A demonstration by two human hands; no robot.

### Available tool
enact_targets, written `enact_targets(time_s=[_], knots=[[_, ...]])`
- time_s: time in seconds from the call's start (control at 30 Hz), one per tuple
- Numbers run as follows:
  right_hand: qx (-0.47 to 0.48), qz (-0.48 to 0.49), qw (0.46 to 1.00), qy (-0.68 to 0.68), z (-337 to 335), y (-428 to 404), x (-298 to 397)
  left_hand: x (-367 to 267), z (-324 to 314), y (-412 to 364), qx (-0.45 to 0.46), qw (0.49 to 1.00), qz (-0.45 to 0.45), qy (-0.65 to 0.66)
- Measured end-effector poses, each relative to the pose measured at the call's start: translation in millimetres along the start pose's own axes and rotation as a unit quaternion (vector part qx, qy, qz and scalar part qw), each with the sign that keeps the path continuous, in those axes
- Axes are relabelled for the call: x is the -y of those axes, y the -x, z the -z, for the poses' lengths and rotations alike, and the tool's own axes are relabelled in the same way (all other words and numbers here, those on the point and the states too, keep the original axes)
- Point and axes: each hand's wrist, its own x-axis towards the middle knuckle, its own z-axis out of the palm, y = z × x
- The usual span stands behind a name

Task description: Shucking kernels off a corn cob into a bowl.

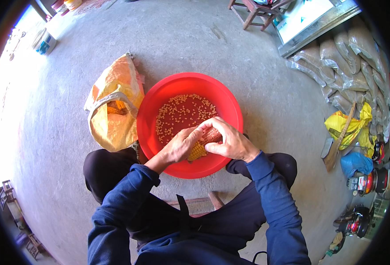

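Note:
A red plastic basin (190, 77) stands on the floor between my knees, with loose yellow corn kernels (175, 114) scattered over its bottom. Above its near side, my left hand (183, 142) grips an ear of corn (197, 151) still covered in yellow kernels. My right hand (229, 139) curls around a reddish, bare corncob surface (212, 134) right against it. Whether this is a second cob or the stripped end of the same ear, I cannot tell; fingers hide the join. Both hands meet at the fingertips.
Left of the basin, a yellow woven sack (115, 126) lies with its mouth open, corn ears (117, 107) inside. Filled clear bags (340, 66) are piled at the right, near a yellow bag (344, 122) and a blue bag (356, 164). A wooden stool (256, 13) stands at the back.

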Motion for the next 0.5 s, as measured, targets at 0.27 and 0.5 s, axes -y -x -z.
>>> enact_targets(time_s=[0.27, 0.5], knots=[[-0.006, 0.028, 0.999, 0.038, -3.0, -2.2, -8.8, -17.9, 7.1, 7.5, 0.094, 0.969, 0.157, 0.166], [-0.039, -0.016, 0.998, -0.048, -11.2, 0.5, -10.0, -21.0, 2.1, 5.0, 0.12, 0.968, 0.122, 0.183]])
